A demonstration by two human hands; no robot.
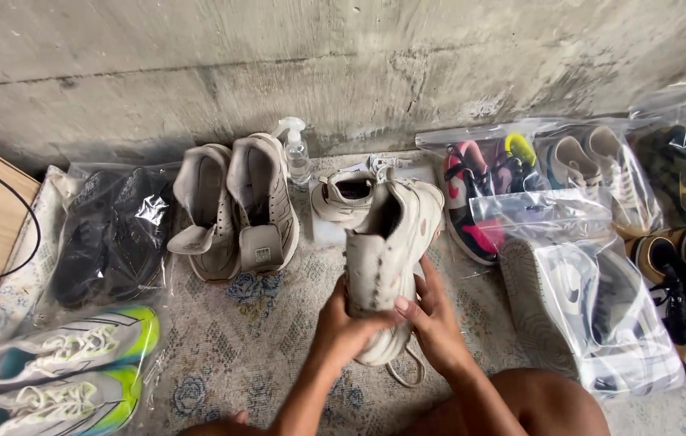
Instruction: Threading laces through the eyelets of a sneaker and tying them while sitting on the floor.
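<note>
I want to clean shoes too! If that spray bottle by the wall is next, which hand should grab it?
Probably the left hand. The spray bottle stands up and left of the beige shoe, on that hand's side. The right hand would have to cross over the shoe.

A sneaker (pixel 387 258) is held at centre frame between the left hand (pixel 343 327) and right hand (pixel 436 323). Its mate (pixel 345 196) is seen just behind it, on the mat (pixel 230 339). A spray bottle (pixel 296 151) is stood further back against the wall (pixel 278 56). To the left, a pair of shoes (pixel 234 206) is laid out. Bagged shoes (pixel 593 311) are spread at right.
</note>
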